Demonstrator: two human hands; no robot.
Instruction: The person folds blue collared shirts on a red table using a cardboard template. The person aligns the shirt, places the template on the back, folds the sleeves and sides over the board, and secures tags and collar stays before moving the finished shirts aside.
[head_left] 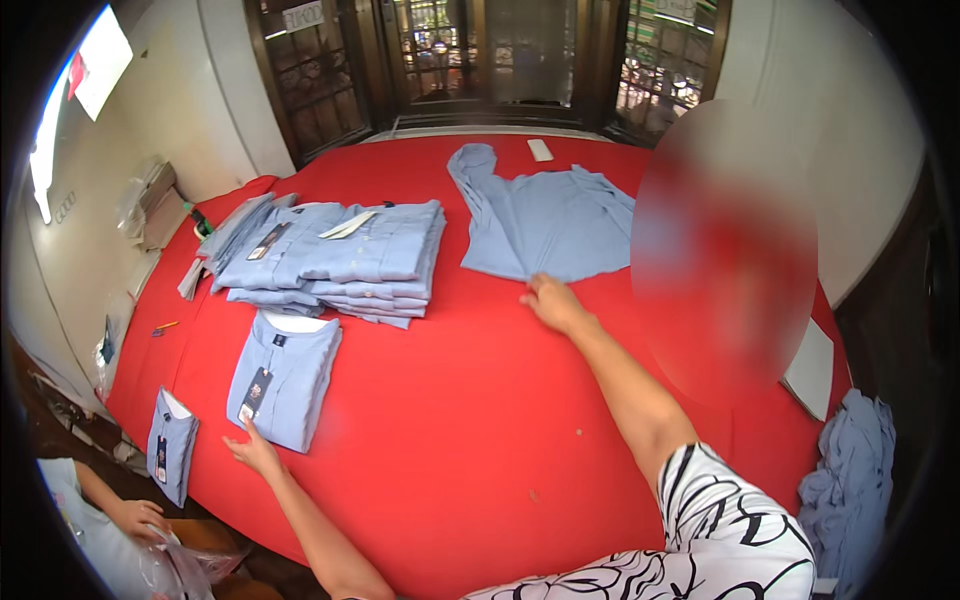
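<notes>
A light blue long-sleeved shirt (pixel 545 220) lies spread on the far part of the red-covered table. My right hand (pixel 558 305) reaches out to its near hem, fingers closed on the edge of the cloth. On the left, my left hand (pixel 257 452) is open at the lower edge of a folded blue shirt (pixel 290 375). One finger points toward the dark hang tag (pixel 256 393) on that shirt; whether it touches is hard to tell. Behind it stands a stack of folded blue shirts (pixel 340 255) with tags on top.
Another folded shirt (pixel 172 445) sits at the table's left edge, beside a seated person's hand (pixel 138 518) and a clear plastic bag (pixel 185 565). A pen (pixel 166 325) lies on the red cloth (pixel 440 430). Crumpled blue garments (pixel 850 470) are piled right. A blurred patch covers the right side.
</notes>
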